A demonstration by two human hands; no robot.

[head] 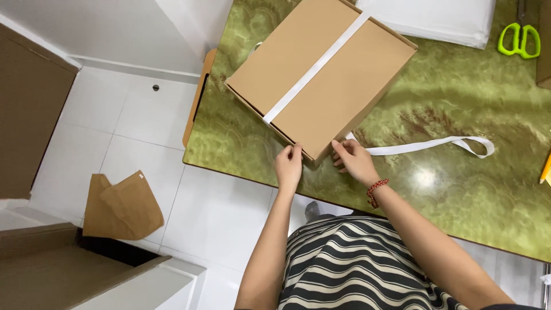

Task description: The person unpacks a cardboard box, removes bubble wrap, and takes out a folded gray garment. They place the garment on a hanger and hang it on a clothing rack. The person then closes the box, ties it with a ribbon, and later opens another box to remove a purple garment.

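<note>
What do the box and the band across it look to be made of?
The box: matte tan cardboard, judging by its flat, dull faces and folded edges. The band: white, flat and limp, trailing in a loop on the table, so probably fabric ribbon, though paper tape is possible.
</note>
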